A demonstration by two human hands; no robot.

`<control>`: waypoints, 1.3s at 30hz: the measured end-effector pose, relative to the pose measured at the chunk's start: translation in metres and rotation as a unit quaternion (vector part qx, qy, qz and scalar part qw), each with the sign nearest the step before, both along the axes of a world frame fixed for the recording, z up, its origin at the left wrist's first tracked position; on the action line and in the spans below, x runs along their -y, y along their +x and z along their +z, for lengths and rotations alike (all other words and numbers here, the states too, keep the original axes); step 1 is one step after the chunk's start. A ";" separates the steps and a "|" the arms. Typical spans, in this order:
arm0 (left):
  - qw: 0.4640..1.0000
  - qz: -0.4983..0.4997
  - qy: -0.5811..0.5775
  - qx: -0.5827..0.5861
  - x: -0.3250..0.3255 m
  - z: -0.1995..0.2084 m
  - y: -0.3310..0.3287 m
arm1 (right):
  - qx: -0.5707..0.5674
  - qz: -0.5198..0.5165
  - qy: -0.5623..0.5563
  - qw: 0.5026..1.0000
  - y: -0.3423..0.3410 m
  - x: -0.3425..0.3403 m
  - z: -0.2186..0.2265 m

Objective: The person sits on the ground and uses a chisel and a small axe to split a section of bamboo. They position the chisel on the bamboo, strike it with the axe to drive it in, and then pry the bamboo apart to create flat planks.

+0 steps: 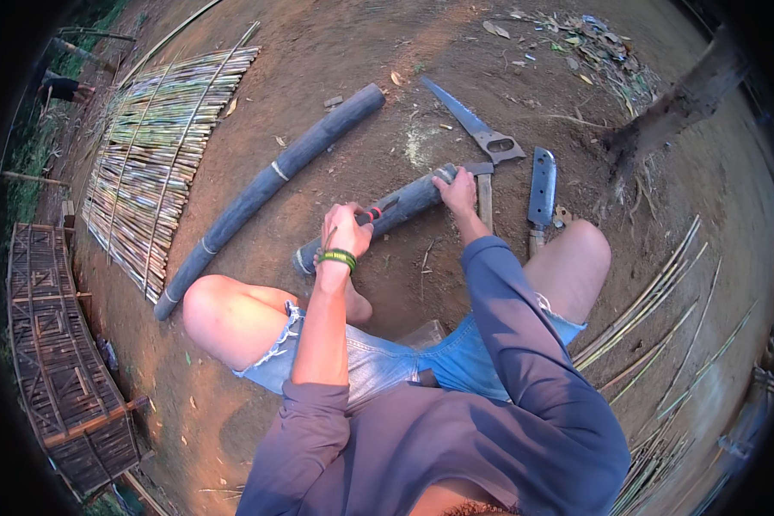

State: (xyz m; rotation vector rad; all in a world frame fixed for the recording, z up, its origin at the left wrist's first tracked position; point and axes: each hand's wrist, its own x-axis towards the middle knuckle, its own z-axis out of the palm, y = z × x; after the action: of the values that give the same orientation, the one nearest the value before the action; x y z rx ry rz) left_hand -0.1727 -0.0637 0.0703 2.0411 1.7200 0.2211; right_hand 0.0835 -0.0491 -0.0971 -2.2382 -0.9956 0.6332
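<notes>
A short, dark grey bamboo section point(404, 203) lies on the ground between my bent legs. My left hand point(346, 232) is closed around a small tool with a red-and-black handle point(375, 212), held over the bamboo; its dark narrow tip points up and right, and its exact kind is unclear. Around the far right end of the bamboo, my right hand point(458, 191) rests with its fingers wrapped over the edge. Next to that hand lies a hammer point(485, 205) with a wooden handle, its head close to the bamboo end.
A handsaw point(482, 136) and a broad blade with holes point(542, 189) lie at right. A long dark bamboo pole point(297, 159) stretches across the left, beside a mat of tied canes point(159, 150). Loose thin strips point(654, 297) lie right; a tree trunk point(675, 103) stands far right.
</notes>
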 end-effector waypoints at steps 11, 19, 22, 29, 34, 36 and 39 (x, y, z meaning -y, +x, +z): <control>0.946 0.102 0.073 0.299 -0.014 -0.023 0.006 | -0.018 0.004 0.108 0.994 0.007 0.014 -0.026; 0.848 0.039 -0.060 0.525 -0.035 -0.052 0.036 | -0.022 0.011 0.113 0.993 0.008 0.016 -0.024; 0.850 0.035 -0.051 0.523 -0.037 -0.055 0.037 | -0.018 0.016 0.109 0.994 0.007 0.016 -0.023; 0.834 0.042 -0.039 0.549 -0.034 -0.055 0.046 | -0.009 0.017 0.104 0.994 0.011 0.018 -0.026; 0.837 0.025 -0.030 0.546 -0.037 -0.060 0.050 | -0.027 0.018 0.106 0.994 0.005 0.017 -0.020; 0.832 0.027 -0.031 0.554 -0.036 -0.060 0.053 | -0.029 0.017 0.108 0.994 0.007 0.017 -0.020; 0.847 0.021 -0.030 0.531 -0.039 -0.060 0.054 | -0.024 0.016 0.112 0.993 0.009 0.017 -0.023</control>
State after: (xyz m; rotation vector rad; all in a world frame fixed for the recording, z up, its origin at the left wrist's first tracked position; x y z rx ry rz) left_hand -0.1191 -0.0249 0.0104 1.3413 1.0082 1.0613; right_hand 0.0923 -0.0664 -0.1202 -2.0061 -1.0274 0.5559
